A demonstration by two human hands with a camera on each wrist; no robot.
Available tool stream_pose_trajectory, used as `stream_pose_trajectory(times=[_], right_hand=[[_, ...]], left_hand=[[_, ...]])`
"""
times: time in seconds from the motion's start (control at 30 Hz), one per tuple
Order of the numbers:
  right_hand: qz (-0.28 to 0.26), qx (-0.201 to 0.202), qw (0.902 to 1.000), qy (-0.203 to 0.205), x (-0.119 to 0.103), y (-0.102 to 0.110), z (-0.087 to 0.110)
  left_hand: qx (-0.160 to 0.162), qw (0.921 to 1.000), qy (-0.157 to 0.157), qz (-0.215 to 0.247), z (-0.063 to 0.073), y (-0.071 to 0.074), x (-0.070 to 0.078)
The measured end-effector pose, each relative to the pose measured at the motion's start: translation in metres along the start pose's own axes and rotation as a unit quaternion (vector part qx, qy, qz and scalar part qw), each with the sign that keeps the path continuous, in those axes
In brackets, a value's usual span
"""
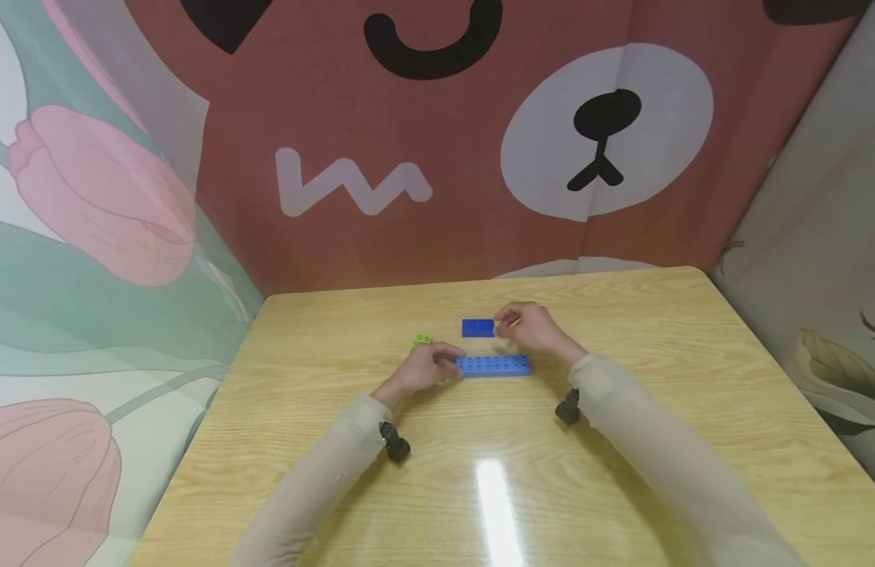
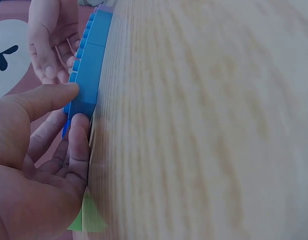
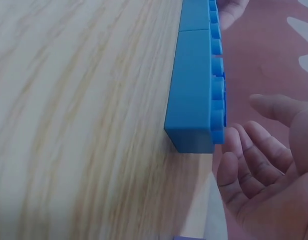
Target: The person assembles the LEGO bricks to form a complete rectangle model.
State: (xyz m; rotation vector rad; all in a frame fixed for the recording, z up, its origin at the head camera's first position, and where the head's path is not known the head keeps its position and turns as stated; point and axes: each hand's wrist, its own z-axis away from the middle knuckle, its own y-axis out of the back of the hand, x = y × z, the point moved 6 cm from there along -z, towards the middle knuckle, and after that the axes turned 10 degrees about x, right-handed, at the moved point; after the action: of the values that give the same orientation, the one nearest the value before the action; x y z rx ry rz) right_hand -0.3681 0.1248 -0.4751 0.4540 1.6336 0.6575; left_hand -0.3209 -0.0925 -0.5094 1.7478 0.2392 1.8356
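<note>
Two light blue toy building bricks (image 1: 492, 366) lie end to end on the table, studs up, with a seam between them in both wrist views. My left hand (image 1: 424, 368) holds the left end of this row, the thumb against the studs and the curled fingers at the end. Behind the row sits a flat dark blue building brick (image 1: 477, 327). My right hand (image 1: 529, 327) is at that brick's right end, its fingers loosely bent. In the right wrist view, thumb and fingers stand apart with nothing visible between them.
Beside my left hand is a light green building brick (image 1: 422, 340), partly hidden. A sliver of a purple piece (image 3: 188, 238) shows at the right wrist view's bottom edge. The wooden table (image 1: 437, 488) meets a printed cloth (image 1: 409, 244) at the back.
</note>
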Motion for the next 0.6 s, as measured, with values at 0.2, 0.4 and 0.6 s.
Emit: stream_pose_trajectory(times=[0.2, 0.4, 0.6], right_hand=[[-0.011, 0.001, 0.9999, -0.011, 0.005, -0.003, -0.005], [-0.019, -0.004, 0.9995, -0.026, 0.007, -0.006, -0.008], [-0.012, -0.003, 0.9995, -0.028, 0.007, -0.009, -0.012]], left_hand=[[0.002, 1.0, 0.004, -0.002, 0.0, 0.0, -0.001], [0.001, 1.0, -0.001, 0.003, -0.001, 0.0, -0.003], [-0.001, 1.0, -0.006, 0.007, -0.001, -0.001, -0.002]])
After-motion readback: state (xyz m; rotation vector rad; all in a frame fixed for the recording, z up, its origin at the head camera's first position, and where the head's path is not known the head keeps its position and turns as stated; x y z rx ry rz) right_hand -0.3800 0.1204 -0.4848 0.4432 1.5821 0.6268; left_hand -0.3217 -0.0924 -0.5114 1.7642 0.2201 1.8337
